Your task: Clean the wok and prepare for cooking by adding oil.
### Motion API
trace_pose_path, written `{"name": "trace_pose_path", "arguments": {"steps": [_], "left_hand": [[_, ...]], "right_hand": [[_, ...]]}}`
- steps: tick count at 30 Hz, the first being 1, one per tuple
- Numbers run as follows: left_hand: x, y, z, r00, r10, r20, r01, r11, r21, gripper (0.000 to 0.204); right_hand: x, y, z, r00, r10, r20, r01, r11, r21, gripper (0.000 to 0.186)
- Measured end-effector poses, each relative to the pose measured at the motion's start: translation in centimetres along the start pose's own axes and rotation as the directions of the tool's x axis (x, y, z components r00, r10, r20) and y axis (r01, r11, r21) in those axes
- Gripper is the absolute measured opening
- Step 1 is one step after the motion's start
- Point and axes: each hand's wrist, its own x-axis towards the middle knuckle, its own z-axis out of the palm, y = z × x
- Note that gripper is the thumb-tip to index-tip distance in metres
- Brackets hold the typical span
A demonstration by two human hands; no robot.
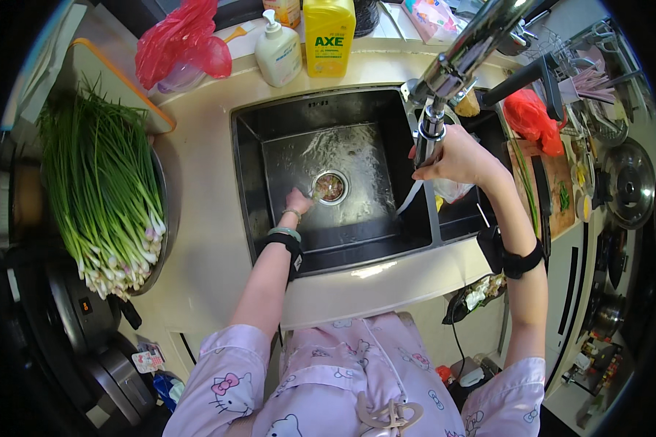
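Observation:
My right hand (459,156) is wrapped round the chrome spray head of the kitchen faucet (431,130), above the divider of the black double sink (328,264). From below that hand a pale streak runs down into the large left basin; whether it is water or a hose I cannot tell. Down in this basin, my left hand (298,201) is closed beside the round drain (330,188), its fingertips at the rim. What it holds, if anything, is too small to make out. Brownish bits lie in the drain, and the basin floor is wet.
A big heap of spring onions (98,189) fills a bowl on the left counter. Behind the sink stand a white pump bottle (278,54), a yellow detergent bottle (329,40) and a red plastic bag (178,47). At right lies a wooden cutting board (557,178) with a dark-handled knife.

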Motion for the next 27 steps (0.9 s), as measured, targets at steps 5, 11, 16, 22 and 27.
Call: {"name": "trace_pose_path", "arguments": {"steps": [5,11,16,22,27], "left_hand": [[3.6,0.0,4.8,0.977,-0.151,-0.153,0.121,0.974,-0.19,0.047],[3.4,2.5,4.0,0.982,0.107,-0.153,-0.148,0.947,-0.287,0.006],[4.1,1.9,3.0,0.734,0.024,-0.678,-0.149,0.981,-0.127,0.012],[6.2,-0.2,4.6,0.956,0.271,-0.114,-0.292,0.828,-0.478,0.017],[5.4,0.7,2.7,0.863,0.099,-0.496,-0.259,0.928,-0.266,0.016]], "right_hand": [[0.9,-0.5,0.1,0.995,0.021,-0.095,-0.022,1.0,-0.003,0.027],[2.1,-0.6,0.4,0.968,0.007,-0.251,-0.001,1.0,0.025,0.029],[3.3,-0.4,1.1,0.901,0.029,-0.433,0.024,0.993,0.117,0.028],[5.4,0.3,1.6,0.843,-0.119,-0.525,0.065,0.991,-0.119,0.035],[6.7,1.0,2.8,0.845,-0.001,-0.534,-0.013,1.0,-0.022,0.034]]}}
